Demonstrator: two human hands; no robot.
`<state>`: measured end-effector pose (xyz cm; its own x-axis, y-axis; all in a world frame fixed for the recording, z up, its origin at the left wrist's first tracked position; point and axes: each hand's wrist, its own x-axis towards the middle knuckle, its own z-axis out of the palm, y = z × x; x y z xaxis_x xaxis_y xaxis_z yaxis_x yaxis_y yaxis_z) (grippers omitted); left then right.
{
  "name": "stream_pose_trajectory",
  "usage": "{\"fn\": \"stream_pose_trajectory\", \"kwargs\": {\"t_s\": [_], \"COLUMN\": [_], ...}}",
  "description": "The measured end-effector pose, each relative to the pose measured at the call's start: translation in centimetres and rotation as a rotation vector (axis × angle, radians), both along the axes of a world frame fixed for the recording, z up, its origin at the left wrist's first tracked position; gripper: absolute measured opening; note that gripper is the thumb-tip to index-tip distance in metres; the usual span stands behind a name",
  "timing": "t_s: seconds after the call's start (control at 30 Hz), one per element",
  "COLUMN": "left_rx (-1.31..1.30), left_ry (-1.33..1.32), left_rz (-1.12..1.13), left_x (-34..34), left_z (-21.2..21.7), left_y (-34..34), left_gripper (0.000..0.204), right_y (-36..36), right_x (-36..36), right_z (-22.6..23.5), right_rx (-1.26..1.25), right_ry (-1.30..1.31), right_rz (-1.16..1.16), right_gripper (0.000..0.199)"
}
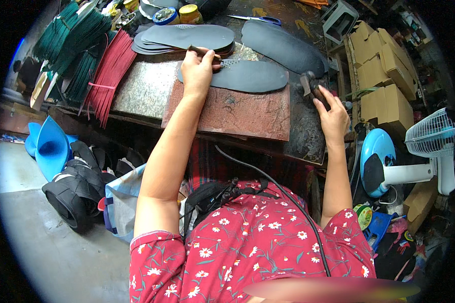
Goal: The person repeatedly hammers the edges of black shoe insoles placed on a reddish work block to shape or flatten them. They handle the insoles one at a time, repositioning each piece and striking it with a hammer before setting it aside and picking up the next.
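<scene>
A dark grey shoe insole (pixel 253 77) lies flat on a reddish-brown slab (pixel 237 113), with small holes dotted near its left end. Over that end is my left hand (pixel 197 73), its fingers closed around a short dark punch (pixel 203 52). To the right of the slab, my right hand (pixel 332 113) grips a hammer (pixel 308 84) by its handle, the head beside the insole's right end. A stack of similar insoles (pixel 187 38) sits just beyond my left hand. More insoles (pixel 283 46) lie at the back right of the table.
Green strip bundles (pixel 68 43) and a red strip bundle (pixel 108 70) lie at the left. Two jars (pixel 189 14) and blue-handled scissors (pixel 268 20) are at the back. Cardboard boxes (pixel 389 106) and a white-and-blue fan (pixel 379 161) stand at the right. A black cable (pixel 288 194) crosses before me.
</scene>
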<state>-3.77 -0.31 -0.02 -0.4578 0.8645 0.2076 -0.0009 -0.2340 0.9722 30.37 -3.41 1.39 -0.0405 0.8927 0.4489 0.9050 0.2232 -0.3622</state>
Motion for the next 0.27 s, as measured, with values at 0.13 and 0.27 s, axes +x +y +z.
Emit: {"fn": "stream_pose_trajectory", "kwargs": {"t_s": [0.13, 0.27], "left_rx": [0.122, 0.289], "left_ry": [0.042, 0.752], "left_rz": [0.111, 0.353], "left_x": [0.9, 0.7], "left_z": [0.3, 1.4], "left_y": [-0.7, -2.6], "left_gripper": [0.01, 0.022], "right_y": [1.2, 3.7], "right_x": [-1.1, -8.0], "right_z": [0.6, 1.8], "right_rx": [0.038, 0.078], "right_ry": [-0.076, -0.241], "right_rz": [0.158, 0.735], "right_gripper": [0.032, 0.06]}}
